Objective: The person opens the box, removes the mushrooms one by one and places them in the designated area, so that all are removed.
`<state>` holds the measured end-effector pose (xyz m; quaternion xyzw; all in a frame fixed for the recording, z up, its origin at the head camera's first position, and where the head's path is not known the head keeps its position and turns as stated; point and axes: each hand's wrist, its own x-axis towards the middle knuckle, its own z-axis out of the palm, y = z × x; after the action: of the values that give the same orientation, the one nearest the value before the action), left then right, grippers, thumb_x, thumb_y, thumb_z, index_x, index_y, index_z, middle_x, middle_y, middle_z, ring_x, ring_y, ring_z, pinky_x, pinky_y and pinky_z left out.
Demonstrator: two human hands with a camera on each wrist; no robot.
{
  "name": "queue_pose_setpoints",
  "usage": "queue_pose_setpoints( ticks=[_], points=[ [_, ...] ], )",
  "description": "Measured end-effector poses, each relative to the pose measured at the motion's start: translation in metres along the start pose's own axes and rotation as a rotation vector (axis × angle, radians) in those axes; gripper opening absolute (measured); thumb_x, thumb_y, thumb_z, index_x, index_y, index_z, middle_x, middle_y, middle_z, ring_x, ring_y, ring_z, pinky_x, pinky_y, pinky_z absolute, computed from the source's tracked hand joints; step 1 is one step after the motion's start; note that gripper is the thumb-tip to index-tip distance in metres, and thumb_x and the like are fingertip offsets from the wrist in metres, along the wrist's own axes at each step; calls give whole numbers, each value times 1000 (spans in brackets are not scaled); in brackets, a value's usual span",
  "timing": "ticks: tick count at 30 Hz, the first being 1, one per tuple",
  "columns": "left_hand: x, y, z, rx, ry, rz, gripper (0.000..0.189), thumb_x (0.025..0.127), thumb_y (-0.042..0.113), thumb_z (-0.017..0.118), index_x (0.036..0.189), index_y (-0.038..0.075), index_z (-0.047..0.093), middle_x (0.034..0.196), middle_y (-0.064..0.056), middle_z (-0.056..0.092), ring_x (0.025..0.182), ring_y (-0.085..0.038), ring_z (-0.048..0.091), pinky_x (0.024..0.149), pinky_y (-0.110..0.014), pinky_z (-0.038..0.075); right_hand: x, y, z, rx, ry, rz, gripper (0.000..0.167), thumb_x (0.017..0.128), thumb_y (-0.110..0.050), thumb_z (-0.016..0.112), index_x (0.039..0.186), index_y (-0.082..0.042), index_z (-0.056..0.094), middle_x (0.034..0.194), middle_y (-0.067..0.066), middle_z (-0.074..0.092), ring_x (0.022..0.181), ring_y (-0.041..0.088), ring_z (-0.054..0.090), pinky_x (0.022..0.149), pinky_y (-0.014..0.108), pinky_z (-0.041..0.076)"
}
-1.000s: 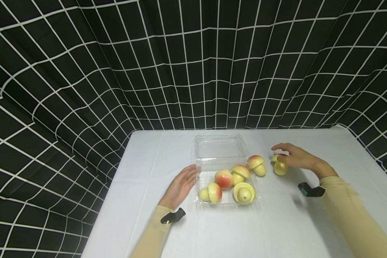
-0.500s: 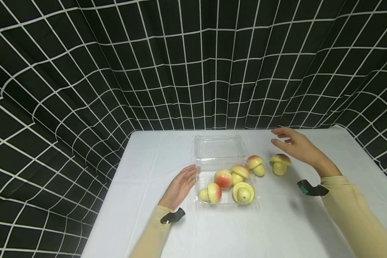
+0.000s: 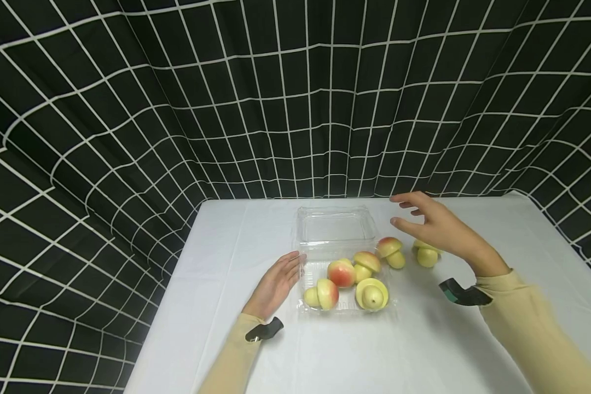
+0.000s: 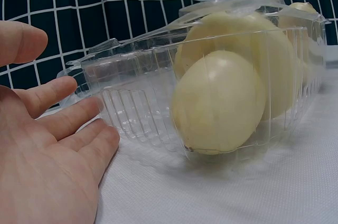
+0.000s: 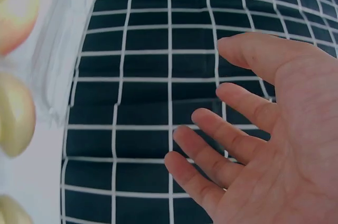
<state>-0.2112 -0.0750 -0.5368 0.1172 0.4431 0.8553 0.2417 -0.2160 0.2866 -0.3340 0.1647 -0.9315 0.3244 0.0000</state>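
Note:
A clear plastic clamshell box [image 3: 307, 268] lies open in the head view, its lid [image 3: 336, 225] folded back. Several yellow mushrooms with reddish caps, one a mushroom [image 3: 342, 273] with its cap towards me, sit in its base. Against the box's left wall rest the straight fingers of my left hand [image 3: 276, 284]; the left wrist view shows the palm [image 4: 47, 176] beside a pale mushroom stem [image 4: 219, 102] behind the plastic. My right hand [image 3: 438, 224] hovers, fingers spread and holding nothing, partly covering the far-right mushroom [image 3: 427, 257]. Another mushroom [image 3: 392, 252] lies by the box's right edge.
A white cloth [image 3: 226, 246] covers the table. Behind and at both sides hangs a black curtain [image 3: 256, 109] with a white grid. Dark bands [image 3: 265, 330] sit on both sleeved wrists.
My right hand has come up off the far-right mushroom, then shifted left above the table. My left hand and the box stay in place.

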Motion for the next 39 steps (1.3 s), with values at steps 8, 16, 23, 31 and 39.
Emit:
queue_pose_setpoints(
  ticks=[8, 16, 23, 31, 39],
  points=[
    [1, 0, 0, -8, -8, 11, 56, 113, 25, 23, 159, -4, 10, 168, -24, 11, 159, -34, 9, 133, -40, 12, -1, -15, 12, 23, -2, -108, 47, 97, -21, 68, 140, -8, 53, 143, 14, 54, 125, 39, 54, 101, 62, 48],
    [1, -1, 0, -12, -5, 6, 54, 113, 25, 23, 158, -3, 12, 168, -23, 13, 159, -32, 11, 132, -35, 17, 2, -23, 29, 29, 2, -228, 47, 93, -15, 73, 137, -10, 56, 138, 9, 58, 128, 29, 54, 104, 56, 50],
    [1, 0, 0, -7, -10, 6, 55, 113, 26, 23, 158, -3, 11, 168, -23, 13, 159, -33, 10, 132, -37, 15, 3, -35, 42, 73, -92, -207, 50, 94, -20, 73, 139, -16, 54, 143, 7, 52, 130, 33, 50, 89, 44, 62],
    [1, 0, -2, -16, -7, 6, 55, 113, 26, 23, 158, -4, 12, 168, -24, 14, 159, -33, 11, 132, -38, 16, 9, -40, 58, 58, -118, -254, 53, 92, -24, 76, 140, -17, 54, 145, 6, 53, 134, 29, 49, 105, 52, 52],
    [2, 0, -2, -10, 9, -3, 53, 113, 26, 22, 158, -2, 14, 168, -22, 17, 159, -31, 14, 132, -36, 18, 12, -38, 75, 50, -195, -257, 53, 92, -25, 76, 140, -16, 55, 146, 7, 53, 140, 31, 45, 112, 55, 49]
  ],
)
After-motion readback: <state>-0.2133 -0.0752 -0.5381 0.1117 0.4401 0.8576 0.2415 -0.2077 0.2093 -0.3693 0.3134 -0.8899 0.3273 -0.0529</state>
